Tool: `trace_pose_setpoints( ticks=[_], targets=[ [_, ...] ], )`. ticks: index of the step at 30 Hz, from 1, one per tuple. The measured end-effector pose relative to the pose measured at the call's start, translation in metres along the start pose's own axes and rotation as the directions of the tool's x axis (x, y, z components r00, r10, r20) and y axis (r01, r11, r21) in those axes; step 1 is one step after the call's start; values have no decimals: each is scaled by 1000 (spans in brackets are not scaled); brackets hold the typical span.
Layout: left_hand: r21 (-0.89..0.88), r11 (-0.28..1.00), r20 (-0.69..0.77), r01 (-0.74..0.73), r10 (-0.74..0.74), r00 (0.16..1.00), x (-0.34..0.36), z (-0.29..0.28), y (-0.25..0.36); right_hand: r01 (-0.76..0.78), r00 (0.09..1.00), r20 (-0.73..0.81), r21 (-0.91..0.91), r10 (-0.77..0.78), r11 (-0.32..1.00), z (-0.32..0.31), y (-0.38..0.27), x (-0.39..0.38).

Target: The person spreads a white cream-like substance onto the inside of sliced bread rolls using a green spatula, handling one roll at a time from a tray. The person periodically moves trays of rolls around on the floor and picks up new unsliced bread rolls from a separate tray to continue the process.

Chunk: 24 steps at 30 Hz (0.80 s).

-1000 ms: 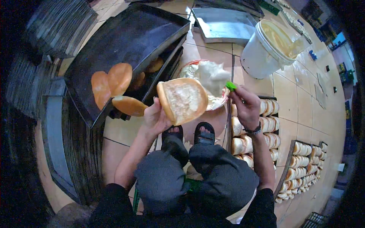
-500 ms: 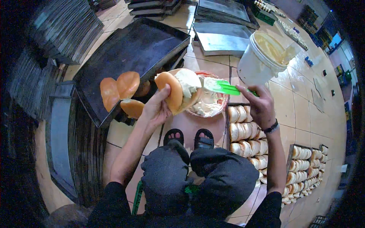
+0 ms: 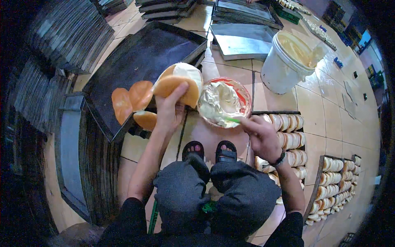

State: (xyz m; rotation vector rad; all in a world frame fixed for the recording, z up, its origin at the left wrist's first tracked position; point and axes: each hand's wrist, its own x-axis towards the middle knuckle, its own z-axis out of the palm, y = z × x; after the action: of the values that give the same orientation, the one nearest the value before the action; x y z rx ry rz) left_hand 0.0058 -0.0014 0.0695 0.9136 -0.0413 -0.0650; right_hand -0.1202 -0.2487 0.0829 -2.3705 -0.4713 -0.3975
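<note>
Between the thumb and fingers of my left hand (image 3: 170,105) is a split bun (image 3: 177,88), its halves parted and white cream spread on the inner face. My right hand (image 3: 263,136) grips a green spatula (image 3: 231,120), whose blade dips into the cream at the near side of the bowl. That bowl (image 3: 247,99) is reddish and round, with thick white cream (image 3: 220,101) heaped inside. Left of my left hand, several plain buns (image 3: 140,95) lie at the near corner of a dark baking tray (image 3: 144,51).
A tray of cream-filled buns (image 3: 291,140) lies under and beyond my right forearm, with more filled buns (image 3: 331,179) farther right. A white bucket (image 3: 284,66) stands behind the bowl. Tall stacks of trays (image 3: 70,35) rise at the left, and metal trays (image 3: 242,39) lie at the back.
My right hand has lowered the spatula toward me, into the near side of the cream. In my left hand the bun has turned, its top half now folded lower over the creamed face.
</note>
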Motion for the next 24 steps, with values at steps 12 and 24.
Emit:
trace_pose_setpoints(
  ticks=[12, 24],
  targets=[
    [622, 272, 659, -734, 323, 679, -9, 6, -5, -371, 929, 143, 332, 343, 867, -3, -8, 20],
    [466, 881, 124, -81, 26, 992, -4, -4, -6, -356, 919, -55, 306, 390, 883, 15, 25, 2]
  ],
)
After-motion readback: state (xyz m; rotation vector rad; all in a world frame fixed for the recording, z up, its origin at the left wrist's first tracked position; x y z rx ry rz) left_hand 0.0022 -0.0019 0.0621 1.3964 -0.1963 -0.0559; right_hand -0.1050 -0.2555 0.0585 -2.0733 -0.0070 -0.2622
